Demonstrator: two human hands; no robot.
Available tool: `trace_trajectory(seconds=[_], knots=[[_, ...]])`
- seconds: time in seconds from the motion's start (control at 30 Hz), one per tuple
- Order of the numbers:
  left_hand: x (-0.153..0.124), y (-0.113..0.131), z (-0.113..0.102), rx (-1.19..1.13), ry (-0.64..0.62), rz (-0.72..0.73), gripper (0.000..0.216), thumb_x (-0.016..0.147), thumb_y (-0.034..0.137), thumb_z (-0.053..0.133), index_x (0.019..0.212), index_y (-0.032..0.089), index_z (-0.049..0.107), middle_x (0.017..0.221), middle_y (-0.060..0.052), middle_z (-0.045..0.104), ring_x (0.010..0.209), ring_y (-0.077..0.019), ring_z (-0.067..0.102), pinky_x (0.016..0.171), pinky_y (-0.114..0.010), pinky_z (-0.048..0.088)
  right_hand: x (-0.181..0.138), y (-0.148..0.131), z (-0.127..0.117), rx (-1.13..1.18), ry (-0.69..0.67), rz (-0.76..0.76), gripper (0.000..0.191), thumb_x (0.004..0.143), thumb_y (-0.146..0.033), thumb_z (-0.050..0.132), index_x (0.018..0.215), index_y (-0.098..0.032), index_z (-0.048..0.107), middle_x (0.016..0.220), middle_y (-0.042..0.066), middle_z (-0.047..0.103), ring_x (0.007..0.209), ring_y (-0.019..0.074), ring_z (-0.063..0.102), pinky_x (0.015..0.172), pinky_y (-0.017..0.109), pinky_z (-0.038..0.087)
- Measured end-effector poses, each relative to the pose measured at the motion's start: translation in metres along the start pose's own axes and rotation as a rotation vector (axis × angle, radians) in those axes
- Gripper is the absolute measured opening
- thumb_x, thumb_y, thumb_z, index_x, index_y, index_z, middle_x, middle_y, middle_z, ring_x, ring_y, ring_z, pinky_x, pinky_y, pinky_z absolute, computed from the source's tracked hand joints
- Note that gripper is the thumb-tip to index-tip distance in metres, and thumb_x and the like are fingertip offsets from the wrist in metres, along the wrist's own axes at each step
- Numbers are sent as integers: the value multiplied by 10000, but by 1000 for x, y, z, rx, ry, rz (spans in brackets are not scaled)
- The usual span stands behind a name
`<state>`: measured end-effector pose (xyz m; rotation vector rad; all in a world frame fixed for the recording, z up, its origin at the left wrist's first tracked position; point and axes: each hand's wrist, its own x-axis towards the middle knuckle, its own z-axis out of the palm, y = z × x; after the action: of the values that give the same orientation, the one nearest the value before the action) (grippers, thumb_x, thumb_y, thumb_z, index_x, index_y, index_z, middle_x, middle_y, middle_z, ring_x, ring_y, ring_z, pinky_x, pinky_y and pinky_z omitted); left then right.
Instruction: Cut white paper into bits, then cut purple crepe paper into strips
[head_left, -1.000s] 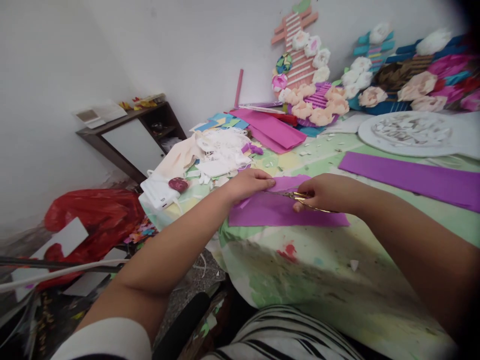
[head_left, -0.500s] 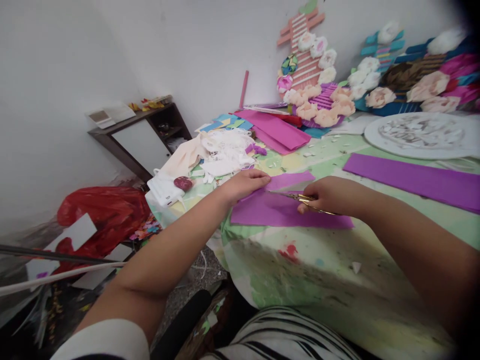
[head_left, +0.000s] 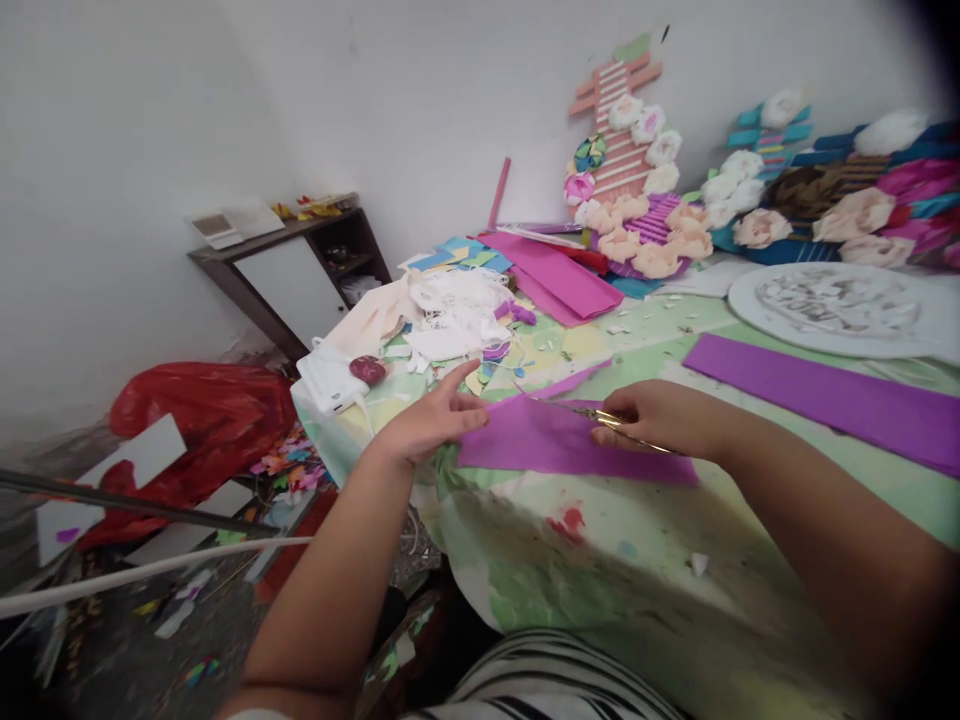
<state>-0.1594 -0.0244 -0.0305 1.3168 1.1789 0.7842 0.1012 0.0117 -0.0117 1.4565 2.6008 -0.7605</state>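
A sheet of purple crepe paper (head_left: 525, 450) lies near the front edge of the table. My left hand (head_left: 431, 420) is at its left corner, thumb against the paper and index finger pointing up and away; the other fingers are mostly hidden. Gold-handled scissors (head_left: 606, 418) are in my right hand (head_left: 664, 415), over the right part of the sheet. Their blades point left along its upper edge, slightly parted toward the tips. Just beyond the blades a narrow purple strip (head_left: 577, 380) slants up to the right; whether it is still joined to the sheet is unclear.
A folded purple length (head_left: 817, 405) lies right, below a white round board (head_left: 825, 310). Behind are pink paper (head_left: 562, 280), white scraps (head_left: 457, 310) and flower-covered decorations (head_left: 622, 170). A white power bank (head_left: 330, 378) sits at the left edge. A green patterned cloth (head_left: 600, 600) covers the table.
My left hand has moved left and toward me, from the upper strip to the sheet's left corner. The strip now looks narrower and more slanted. The scissors stay near the sheet's upper edge.
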Motion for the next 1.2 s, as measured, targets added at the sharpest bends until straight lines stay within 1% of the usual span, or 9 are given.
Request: trace_trajectory(seconds=[0.1, 0.17, 0.23, 0.3, 0.37, 0.57, 0.8, 1.03, 1.2], knots=[[-5, -5, 6, -34, 67, 5, 791, 579, 283, 605, 1232, 269, 159, 790, -8, 547, 606, -83, 506, 540, -196, 376, 0, -2, -1, 23, -5, -32, 435, 608, -600, 380, 615, -191, 530, 541, -12, 498, 490, 114, 428, 435, 221, 242], [-3, -7, 11, -11, 130, -1, 648, 588, 313, 590, 1170, 246, 312, 765, -6, 549, 610, -96, 513, 531, -204, 382, 2, -2, -1, 28, -17, -56, 414, 616, -579, 388, 612, -188, 524, 545, -20, 490, 492, 110, 422, 436, 217, 243], [0, -7, 15, 26, 199, -21, 424, 603, 360, 562, 985, 185, 500, 761, -21, 554, 627, -116, 519, 525, -215, 387, 4, -2, 0, 32, -34, -80, 399, 624, -563, 391, 609, -185, 517, 538, -28, 480, 490, 106, 415, 439, 215, 243], [2, -6, 18, 44, 243, -44, 306, 608, 382, 548, 803, 147, 565, 728, -26, 558, 624, -127, 521, 518, -222, 390, 6, -3, 0, 45, -63, -101, 388, 631, -550, 391, 604, -182, 511, 530, -31, 475, 486, 103, 408, 445, 216, 246], [4, -4, 20, 46, 257, -64, 270, 609, 375, 546, 751, 147, 571, 685, -18, 562, 604, -127, 521, 513, -226, 391, 7, -4, 0, 63, -90, -118, 379, 637, -538, 388, 596, -181, 507, 529, -29, 477, 484, 103, 404, 448, 218, 247], [2, 3, 21, 64, 241, -102, 253, 609, 353, 548, 764, 158, 587, 719, -24, 589, 641, -141, 539, 531, -228, 403, 9, -10, 0, 41, -98, -139, 388, 654, -545, 360, 567, -183, 469, 510, -27, 459, 467, 100, 394, 441, 217, 241], [4, 3, 20, 105, 205, -94, 238, 622, 349, 535, 761, 165, 596, 726, -22, 600, 644, -138, 545, 535, -222, 402, 12, -16, 4, -10, -29, -104, 438, 636, -601, 339, 599, -197, 505, 537, -4, 496, 477, 114, 415, 431, 221, 224], [7, 2, 22, 127, 212, -104, 233, 621, 347, 541, 739, 155, 598, 687, -17, 597, 609, -130, 536, 516, -216, 395, 15, -19, 9, -50, 21, -121, 336, 644, -542, 400, 636, -227, 515, 547, -18, 516, 489, 117, 425, 436, 221, 218], [6, 2, 21, 65, 209, -112, 247, 607, 346, 556, 758, 155, 600, 704, -25, 603, 621, -141, 541, 521, -229, 407, 16, -19, 10, -46, 25, -120, 360, 653, -537, 390, 553, -201, 472, 521, -17, 495, 487, 112, 423, 446, 220, 228]])
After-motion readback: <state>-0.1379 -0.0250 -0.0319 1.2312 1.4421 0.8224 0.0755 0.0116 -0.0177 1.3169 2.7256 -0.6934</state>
